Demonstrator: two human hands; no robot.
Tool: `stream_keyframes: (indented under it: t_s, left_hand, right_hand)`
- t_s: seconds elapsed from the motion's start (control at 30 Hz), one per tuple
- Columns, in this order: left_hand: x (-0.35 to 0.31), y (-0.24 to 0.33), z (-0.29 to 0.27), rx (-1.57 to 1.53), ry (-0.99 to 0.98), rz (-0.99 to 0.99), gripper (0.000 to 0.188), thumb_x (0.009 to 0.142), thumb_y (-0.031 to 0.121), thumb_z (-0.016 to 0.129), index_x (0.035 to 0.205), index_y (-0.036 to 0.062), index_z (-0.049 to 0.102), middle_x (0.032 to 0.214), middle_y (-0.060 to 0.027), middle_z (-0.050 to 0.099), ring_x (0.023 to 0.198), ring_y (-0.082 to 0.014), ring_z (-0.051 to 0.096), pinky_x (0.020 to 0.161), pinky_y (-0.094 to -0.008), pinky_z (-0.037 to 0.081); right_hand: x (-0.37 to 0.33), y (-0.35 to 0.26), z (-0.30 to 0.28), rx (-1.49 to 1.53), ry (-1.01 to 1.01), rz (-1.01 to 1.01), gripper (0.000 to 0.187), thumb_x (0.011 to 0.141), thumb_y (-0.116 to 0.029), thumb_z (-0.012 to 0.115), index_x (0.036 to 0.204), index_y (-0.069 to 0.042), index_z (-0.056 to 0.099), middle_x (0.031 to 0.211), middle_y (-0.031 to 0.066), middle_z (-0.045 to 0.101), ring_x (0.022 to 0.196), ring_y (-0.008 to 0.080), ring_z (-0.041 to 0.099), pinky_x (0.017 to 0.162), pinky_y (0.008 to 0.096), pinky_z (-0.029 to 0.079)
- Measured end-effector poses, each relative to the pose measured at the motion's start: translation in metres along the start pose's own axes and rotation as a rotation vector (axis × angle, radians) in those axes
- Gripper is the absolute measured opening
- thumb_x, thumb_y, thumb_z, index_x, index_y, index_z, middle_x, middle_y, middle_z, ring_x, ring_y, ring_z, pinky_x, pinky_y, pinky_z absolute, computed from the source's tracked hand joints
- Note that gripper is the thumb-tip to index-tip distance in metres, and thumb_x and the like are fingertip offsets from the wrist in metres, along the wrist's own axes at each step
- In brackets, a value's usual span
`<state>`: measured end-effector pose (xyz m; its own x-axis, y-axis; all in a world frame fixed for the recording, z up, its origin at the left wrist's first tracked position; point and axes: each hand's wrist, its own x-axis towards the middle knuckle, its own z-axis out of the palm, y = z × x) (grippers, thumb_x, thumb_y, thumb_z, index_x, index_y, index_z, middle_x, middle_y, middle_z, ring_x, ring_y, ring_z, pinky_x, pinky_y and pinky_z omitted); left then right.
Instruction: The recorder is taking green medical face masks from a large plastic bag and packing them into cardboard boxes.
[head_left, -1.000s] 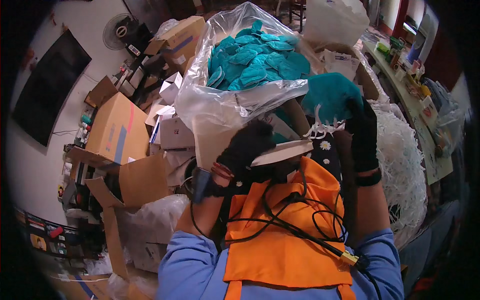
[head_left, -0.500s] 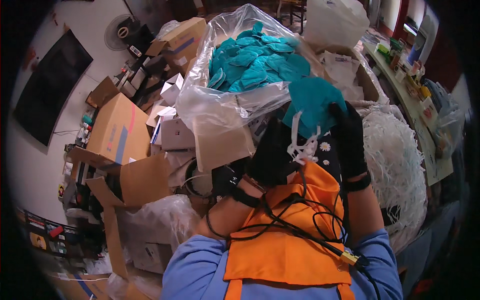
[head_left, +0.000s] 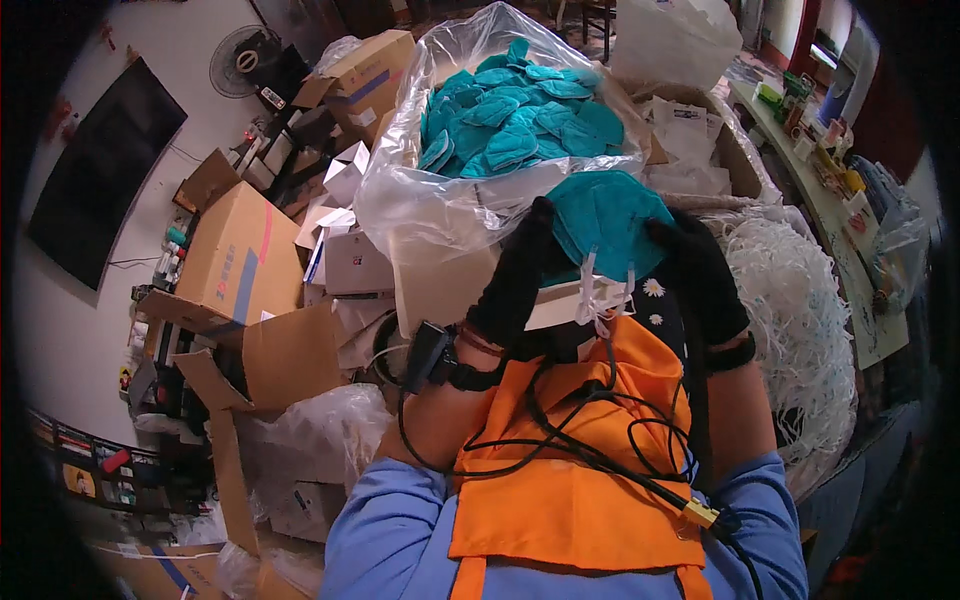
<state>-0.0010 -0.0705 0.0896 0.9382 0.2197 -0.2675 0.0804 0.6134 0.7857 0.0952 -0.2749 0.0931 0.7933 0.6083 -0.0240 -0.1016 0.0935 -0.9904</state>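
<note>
Between my two black-gloved hands is a teal face mask (head_left: 608, 222), spread out, with white straps (head_left: 600, 297) hanging from its lower edge. My left hand (head_left: 522, 265) grips its left side and my right hand (head_left: 695, 270) its right side, thumb on the front. Just beyond is a box lined with clear plastic (head_left: 415, 205), heaped with teal masks (head_left: 520, 115). A big tangle of white straps (head_left: 785, 330) lies to the right of my right forearm.
Opened cardboard boxes (head_left: 235, 255) and small white cartons (head_left: 357, 262) crowd the left. A carton with white packets (head_left: 685, 140) stands behind the strap heap. Along the right runs a cluttered long table (head_left: 850, 230). Black cables (head_left: 560, 440) lie over my orange apron (head_left: 575, 510).
My left hand has risen from below the mask to its left edge. The mask has turned more face-on and shifted slightly left, and my left wrist has rotated.
</note>
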Motion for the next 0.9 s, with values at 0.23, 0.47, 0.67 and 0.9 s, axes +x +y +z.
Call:
stream_keyframes:
  t_s: [0.23, 0.47, 0.67, 0.9]
  left_hand:
    - [-0.02, -0.032, -0.001, 0.217, -0.319, 0.376, 0.041, 0.094, 0.033, 0.057, 0.127, 0.0086, 0.052, 0.119, -0.0036, 0.057, 0.101, -0.0135, 0.06, 0.084, -0.0301, 0.052]
    - [-0.016, -0.034, 0.009, 0.434, -0.129, 0.534, 0.038, 0.095, 0.038, 0.054, 0.119, 0.0079, 0.057, 0.106, -0.0021, 0.062, 0.093, -0.0108, 0.059, 0.078, -0.0276, 0.05]
    - [-0.022, -0.015, 0.006, 0.506, -0.038, 0.422, 0.042, 0.097, 0.04, 0.051, 0.117, 0.0038, 0.058, 0.097, -0.004, 0.062, 0.086, -0.01, 0.057, 0.074, -0.0266, 0.047]
    - [-0.029, -0.02, -0.003, 0.389, -0.148, 0.222, 0.031, 0.097, 0.036, 0.051, 0.109, 0.0092, 0.06, 0.09, 0.0004, 0.06, 0.074, -0.0086, 0.053, 0.061, -0.0271, 0.043]
  right_hand:
    - [0.003, 0.005, 0.007, -0.132, 0.032, -0.015, 0.031, 0.085, -0.027, 0.064, 0.105, -0.003, 0.064, 0.079, -0.002, 0.06, 0.063, 0.008, 0.053, 0.055, 0.0217, 0.041]
    - [-0.009, 0.042, 0.001, -0.916, 0.086, -0.674, 0.028, 0.087, -0.023, 0.064, 0.109, -0.005, 0.061, 0.082, -0.0025, 0.06, 0.066, 0.0078, 0.056, 0.058, 0.022, 0.045]
    - [-0.019, 0.011, 0.038, -0.492, -0.087, -0.184, 0.027, 0.085, -0.015, 0.065, 0.109, -0.003, 0.061, 0.085, 0.0019, 0.065, 0.07, 0.0113, 0.059, 0.063, 0.0273, 0.047]
    - [-0.022, 0.004, 0.029, -0.622, -0.189, -0.308, 0.024, 0.088, -0.013, 0.063, 0.109, -0.001, 0.06, 0.093, 0.008, 0.066, 0.083, 0.0145, 0.06, 0.073, 0.0276, 0.048]
